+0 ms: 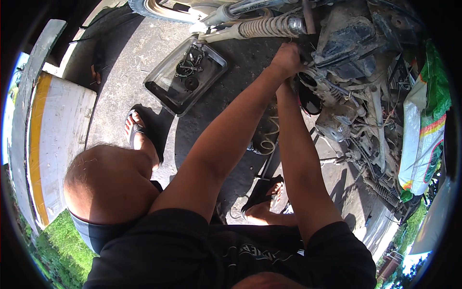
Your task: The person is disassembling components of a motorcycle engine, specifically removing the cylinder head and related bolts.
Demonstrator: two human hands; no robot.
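Note:
Both my arms reach forward to the dirty, partly stripped motorcycle (pixel 337 103). My left hand (pixel 287 59) is closed at the near side of its engine area, just below the coil-spring shock absorber (pixel 267 27). Its fingers curl away from view, and whatever they grip is hidden. My right hand (pixel 286 85) is right behind and below the left one. The left hand and forearm cover most of it, so its fingers do not show. A round dark opening (pixel 308 78) in the engine lies just to the right of my hands.
A metal tray (pixel 156 94) with several greasy parts (pixel 190 65) stands on the floor to the left. A coiled hose (pixel 270 137) and a T-handle wrench (pixel 265 171) lie between my feet. A green and white sack (pixel 421 130) hangs at the right; a white board (pixel 65 118) leans left.

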